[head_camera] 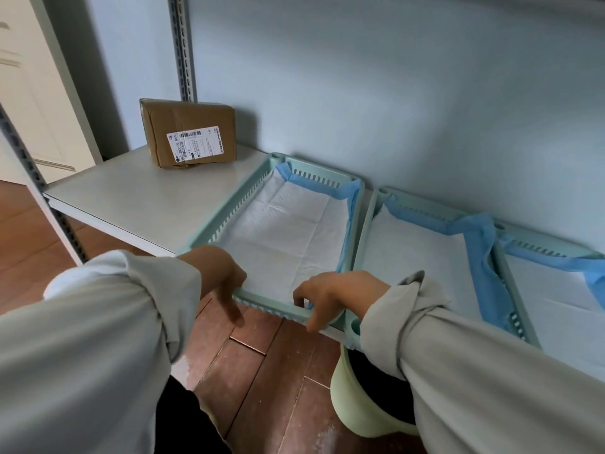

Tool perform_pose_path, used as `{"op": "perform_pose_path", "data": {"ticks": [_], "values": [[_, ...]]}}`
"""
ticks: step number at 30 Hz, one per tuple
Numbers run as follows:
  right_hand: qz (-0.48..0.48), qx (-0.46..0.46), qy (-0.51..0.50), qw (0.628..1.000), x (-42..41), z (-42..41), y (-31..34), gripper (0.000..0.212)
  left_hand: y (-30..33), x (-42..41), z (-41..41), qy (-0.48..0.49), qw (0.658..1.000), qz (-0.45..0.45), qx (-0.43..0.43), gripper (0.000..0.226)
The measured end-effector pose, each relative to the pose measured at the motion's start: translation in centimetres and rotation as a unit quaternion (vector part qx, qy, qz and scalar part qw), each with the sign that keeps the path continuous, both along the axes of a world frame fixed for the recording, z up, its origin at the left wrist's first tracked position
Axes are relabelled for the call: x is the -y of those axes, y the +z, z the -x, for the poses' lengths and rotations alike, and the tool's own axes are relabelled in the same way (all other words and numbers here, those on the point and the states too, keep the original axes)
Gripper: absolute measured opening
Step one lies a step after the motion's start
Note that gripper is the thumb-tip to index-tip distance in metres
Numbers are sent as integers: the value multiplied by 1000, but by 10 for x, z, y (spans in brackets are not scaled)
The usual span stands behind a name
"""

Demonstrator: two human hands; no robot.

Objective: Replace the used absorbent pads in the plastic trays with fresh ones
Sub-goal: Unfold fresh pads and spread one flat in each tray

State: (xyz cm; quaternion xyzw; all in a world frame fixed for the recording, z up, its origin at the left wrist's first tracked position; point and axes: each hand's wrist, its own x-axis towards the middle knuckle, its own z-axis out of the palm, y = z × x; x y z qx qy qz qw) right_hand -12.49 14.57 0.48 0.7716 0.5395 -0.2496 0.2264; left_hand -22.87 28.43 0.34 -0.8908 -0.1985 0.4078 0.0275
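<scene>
Three pale green slotted plastic trays stand side by side on a grey shelf. The left tray (pixel 229 211) holds a white absorbent pad (pixel 288 231) with a blue edge folded up along its far and right walls. It juts out over the shelf's front edge. My left hand (pixel 217 273) grips its near rim at the left corner, fingers pointing down. My right hand (pixel 330 296) curls round the near rim at the right corner. The middle tray (pixel 370 231) and the right tray (pixel 556 247) each hold a white pad (pixel 419 257) with blue borders.
A taped cardboard box (pixel 190 132) with a shipping label stands at the back left of the shelf (pixel 131 198). A pale green bin (pixel 357 411) with a dark liner sits on the wooden floor below my right arm. Metal shelf uprights (pixel 185 44) rise at left.
</scene>
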Motion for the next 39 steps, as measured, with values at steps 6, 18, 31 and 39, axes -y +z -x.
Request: {"op": "perform_pose_path", "data": {"ticks": [6, 18, 31, 39], "values": [[-29, 12, -8, 999, 3, 4, 2, 50, -11, 2, -2, -37, 997, -62, 19, 69], [-114, -23, -133, 984, 34, -8, 31, 70, 11, 72, -39, -124, 978, 81, 149, 64], [-4, -12, -248, 969, 152, -12, 18, 45, 16, 98, -52, -162, 982, 30, 92, 65], [-31, 15, -223, 974, 156, -27, -2, 36, 10, 100, -60, -152, 986, 24, 68, 70]]}}
